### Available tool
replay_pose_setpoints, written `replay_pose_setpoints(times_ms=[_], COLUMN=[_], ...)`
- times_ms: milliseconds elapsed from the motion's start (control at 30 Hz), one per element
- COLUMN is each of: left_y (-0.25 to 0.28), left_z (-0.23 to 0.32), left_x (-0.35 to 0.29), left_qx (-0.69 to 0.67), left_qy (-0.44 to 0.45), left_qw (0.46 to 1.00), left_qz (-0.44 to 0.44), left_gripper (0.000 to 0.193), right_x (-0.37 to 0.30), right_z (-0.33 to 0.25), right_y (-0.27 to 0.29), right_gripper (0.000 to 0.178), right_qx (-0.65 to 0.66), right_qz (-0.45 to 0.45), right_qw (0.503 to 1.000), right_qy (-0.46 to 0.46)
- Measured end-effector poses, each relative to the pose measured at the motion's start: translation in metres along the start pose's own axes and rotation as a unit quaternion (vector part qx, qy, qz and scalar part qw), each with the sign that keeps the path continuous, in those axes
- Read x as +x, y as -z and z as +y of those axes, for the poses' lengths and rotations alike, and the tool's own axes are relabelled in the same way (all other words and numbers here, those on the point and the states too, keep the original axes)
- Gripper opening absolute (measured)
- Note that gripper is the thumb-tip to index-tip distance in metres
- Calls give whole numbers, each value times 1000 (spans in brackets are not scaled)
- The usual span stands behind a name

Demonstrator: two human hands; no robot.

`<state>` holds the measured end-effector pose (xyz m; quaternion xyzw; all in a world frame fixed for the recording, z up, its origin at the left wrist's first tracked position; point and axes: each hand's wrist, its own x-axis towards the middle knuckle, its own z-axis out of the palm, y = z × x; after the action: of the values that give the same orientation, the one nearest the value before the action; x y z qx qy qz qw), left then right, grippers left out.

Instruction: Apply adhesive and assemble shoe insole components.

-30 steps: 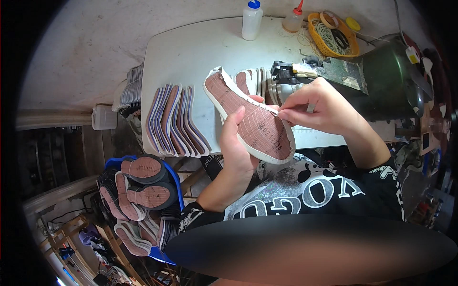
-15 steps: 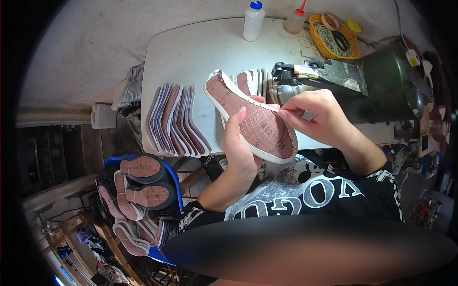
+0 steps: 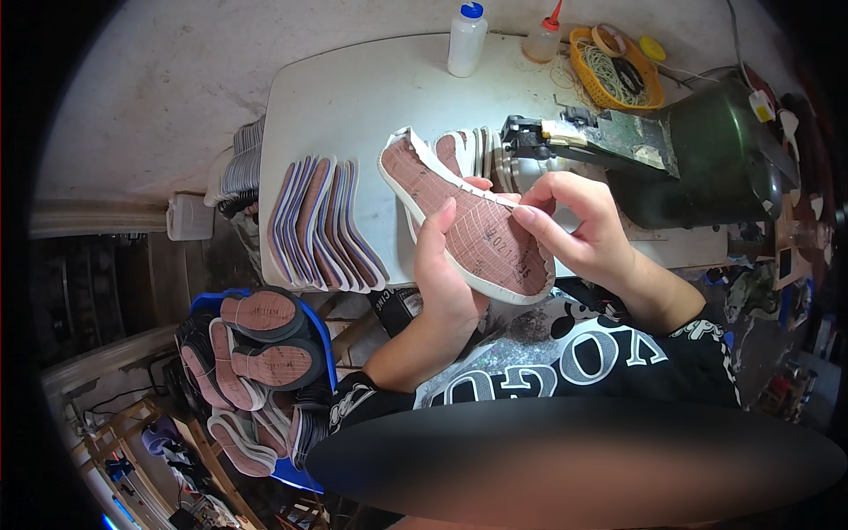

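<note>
A shoe insole (image 3: 481, 225), reddish-brown with a white folded rim and handwritten marks, is held up tilted over the table's near edge. My left hand (image 3: 446, 265) is closed round its near side, thumb on the brown face and fingers behind. At the far right edge, the thumb and forefinger of my right hand (image 3: 574, 225) pinch the white rim, which shows small pleats along its curve. Behind the held piece, more brown-and-white insoles (image 3: 450, 152) stand on the table, partly hidden.
Stacked insoles (image 3: 327, 225) stand at the table's left. A green sewing-machine-like device (image 3: 698, 155) occupies the right. At the back are a white bottle (image 3: 466, 42), a red-tipped bottle (image 3: 542, 40) and a yellow basket (image 3: 590, 71). A blue tub (image 3: 322, 340) of soles sits lower left.
My right hand has shifted slightly, its fingers now bent and thumb pressed along the insole's rim. The insole and my left hand have hardly moved.
</note>
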<state>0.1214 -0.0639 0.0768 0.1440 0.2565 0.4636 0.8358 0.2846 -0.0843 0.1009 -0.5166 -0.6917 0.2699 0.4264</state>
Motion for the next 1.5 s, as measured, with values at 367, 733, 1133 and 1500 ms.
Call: replay_pose_setpoints(times_ms=[367,733,1133,1500], left_y=[-2,-2,3,0], left_z=[0,1,4,2], left_x=[0,-1,2,-1], left_qx=[-1,35,-8,21], left_qy=[-7,-8,10,-13], left_qw=[1000,999,1000,1000], left_qz=[11,19,13,10], left_gripper=[42,43,42,43], right_x=[3,7,9,6], right_z=[0,-6,-1,-4], right_y=[3,6,8,9], right_gripper=[11,17,12,21], right_qx=[-29,-47,-21,28], right_qz=[-5,-27,-54,-51], right_qw=[999,998,998,997], right_qy=[12,-37,-15,-50])
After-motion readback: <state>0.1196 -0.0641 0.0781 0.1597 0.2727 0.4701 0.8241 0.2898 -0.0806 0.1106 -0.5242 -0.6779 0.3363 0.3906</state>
